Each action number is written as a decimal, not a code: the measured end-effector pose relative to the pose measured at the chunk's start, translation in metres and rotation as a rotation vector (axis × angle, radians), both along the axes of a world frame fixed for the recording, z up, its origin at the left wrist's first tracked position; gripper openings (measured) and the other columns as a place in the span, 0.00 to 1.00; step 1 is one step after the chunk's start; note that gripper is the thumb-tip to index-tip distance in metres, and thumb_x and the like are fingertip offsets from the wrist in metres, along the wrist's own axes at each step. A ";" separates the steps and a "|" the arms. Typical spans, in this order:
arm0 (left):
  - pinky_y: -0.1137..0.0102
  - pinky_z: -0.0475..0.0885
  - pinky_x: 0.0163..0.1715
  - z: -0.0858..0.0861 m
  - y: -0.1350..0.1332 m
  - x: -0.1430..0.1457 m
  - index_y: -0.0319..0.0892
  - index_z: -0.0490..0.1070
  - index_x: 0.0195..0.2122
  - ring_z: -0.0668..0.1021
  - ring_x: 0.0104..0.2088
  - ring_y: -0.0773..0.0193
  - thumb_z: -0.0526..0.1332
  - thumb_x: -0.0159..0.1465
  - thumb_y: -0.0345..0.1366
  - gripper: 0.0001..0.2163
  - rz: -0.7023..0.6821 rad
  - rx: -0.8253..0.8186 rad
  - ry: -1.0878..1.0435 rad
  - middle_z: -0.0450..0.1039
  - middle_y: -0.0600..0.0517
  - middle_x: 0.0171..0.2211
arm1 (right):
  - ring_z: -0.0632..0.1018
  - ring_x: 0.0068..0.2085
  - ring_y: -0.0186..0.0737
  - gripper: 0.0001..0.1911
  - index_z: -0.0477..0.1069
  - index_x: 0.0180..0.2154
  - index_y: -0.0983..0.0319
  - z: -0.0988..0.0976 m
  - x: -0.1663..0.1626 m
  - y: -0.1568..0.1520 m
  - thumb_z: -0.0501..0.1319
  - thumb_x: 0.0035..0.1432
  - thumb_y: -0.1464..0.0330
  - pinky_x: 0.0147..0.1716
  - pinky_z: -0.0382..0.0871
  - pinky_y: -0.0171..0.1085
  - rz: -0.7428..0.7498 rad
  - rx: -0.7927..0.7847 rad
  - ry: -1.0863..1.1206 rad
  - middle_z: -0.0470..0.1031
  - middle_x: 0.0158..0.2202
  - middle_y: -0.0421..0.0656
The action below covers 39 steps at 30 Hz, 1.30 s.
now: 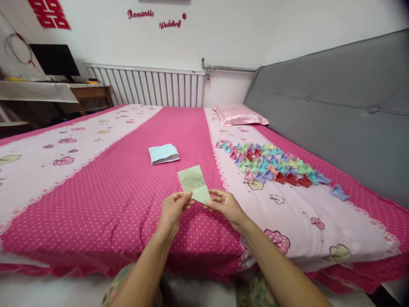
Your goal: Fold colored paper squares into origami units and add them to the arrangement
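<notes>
Both hands hold a pale green sheet of paper [194, 183] with fold creases, above the pink dotted bedspread [121, 192]. My left hand [174, 209] pinches its near left edge. My right hand [225, 204] pinches its near right corner. Beyond the sheet lies a small stack of coloured paper [163, 153] with a light blue sheet on top. To the right, several folded paper shapes [271, 166] in blue, green, red and purple lie in rows on the pale band of the bedspread.
A pink pillow [239, 114] lies at the head of the bed by a grey padded headboard [335, 106]. A white radiator [153, 87] runs along the far wall. A desk with a dark monitor [54, 59] stands at the far left.
</notes>
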State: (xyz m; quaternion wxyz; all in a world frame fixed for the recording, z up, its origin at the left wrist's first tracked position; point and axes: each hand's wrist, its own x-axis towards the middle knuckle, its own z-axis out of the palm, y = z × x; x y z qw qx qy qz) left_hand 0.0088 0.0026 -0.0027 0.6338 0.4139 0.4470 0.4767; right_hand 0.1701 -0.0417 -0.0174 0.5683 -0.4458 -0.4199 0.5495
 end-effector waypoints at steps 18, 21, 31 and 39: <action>0.79 0.64 0.17 0.005 -0.010 0.000 0.35 0.72 0.29 0.74 0.18 0.69 0.67 0.47 0.38 0.12 -0.270 -0.027 0.081 0.74 0.49 0.20 | 0.76 0.29 0.38 0.18 0.73 0.35 0.63 0.001 -0.001 0.001 0.67 0.40 0.62 0.32 0.69 0.38 -0.133 0.112 -0.025 0.77 0.32 0.43; 0.78 0.68 0.22 0.007 -0.011 -0.001 0.36 0.72 0.34 0.78 0.28 0.64 0.67 0.48 0.35 0.14 -0.298 -0.052 0.003 0.77 0.45 0.30 | 0.74 0.28 0.37 0.16 0.74 0.35 0.62 0.001 0.000 0.002 0.67 0.41 0.64 0.29 0.67 0.36 -0.176 0.126 -0.082 0.76 0.29 0.42; 0.75 0.71 0.32 0.009 -0.011 0.000 0.37 0.75 0.33 0.76 0.30 0.68 0.66 0.49 0.36 0.11 -0.194 0.065 -0.125 0.76 0.48 0.33 | 0.70 0.49 0.44 0.18 0.72 0.38 0.58 0.007 0.002 0.000 0.66 0.40 0.71 0.45 0.67 0.40 -0.233 0.302 -0.159 0.66 0.50 0.44; 0.78 0.70 0.27 0.004 -0.006 0.002 0.39 0.75 0.33 0.74 0.26 0.72 0.68 0.46 0.35 0.12 -0.095 0.090 -0.163 0.75 0.52 0.29 | 0.65 0.55 0.42 0.23 0.69 0.46 0.54 0.009 0.000 -0.005 0.58 0.47 0.76 0.48 0.64 0.38 -0.229 0.447 -0.385 0.64 0.54 0.42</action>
